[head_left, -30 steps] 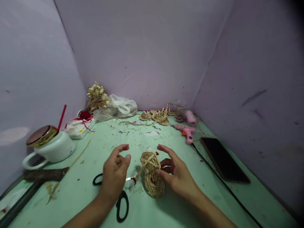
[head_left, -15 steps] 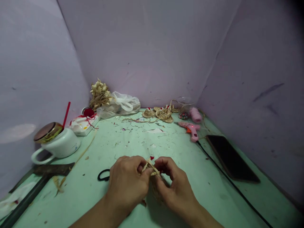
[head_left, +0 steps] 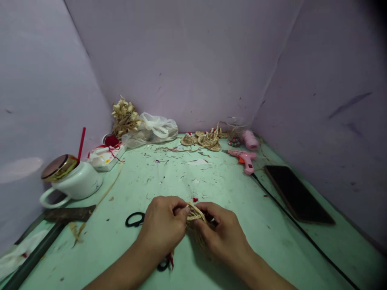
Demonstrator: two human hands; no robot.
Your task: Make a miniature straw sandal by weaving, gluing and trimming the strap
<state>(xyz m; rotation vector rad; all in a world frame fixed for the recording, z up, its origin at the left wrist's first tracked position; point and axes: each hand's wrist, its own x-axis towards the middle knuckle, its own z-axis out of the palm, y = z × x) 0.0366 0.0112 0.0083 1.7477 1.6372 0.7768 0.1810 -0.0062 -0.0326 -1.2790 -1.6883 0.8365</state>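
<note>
Between my two hands is a small piece of braided straw point(head_left: 193, 213), tan and curved, partly hidden by my fingers. My left hand point(head_left: 165, 225) pinches its left end between thumb and fingers. On the other side my right hand point(head_left: 219, 229) grips it, thumb in front and fingers behind. More of the straw hangs below, in shadow between the hands. Scissors with black handles point(head_left: 135, 220) lie under my left hand and wrist, their blades hidden. A small red scrap point(head_left: 195, 199) is on the table just beyond the straw.
A pink glue gun point(head_left: 245, 159) with a black cord and a phone point(head_left: 298, 195) lie to the right. At the back are woven straw pieces point(head_left: 208, 141), pink thread point(head_left: 250, 140) and a plastic bag point(head_left: 159, 129). A white mug point(head_left: 77, 185) and a hammer point(head_left: 60, 219) are left.
My hands have shifted slightly, and more of the braided straw shows between them. A second scissor handle loop and a red strip now show below my left wrist. The view has tilted slightly.
</note>
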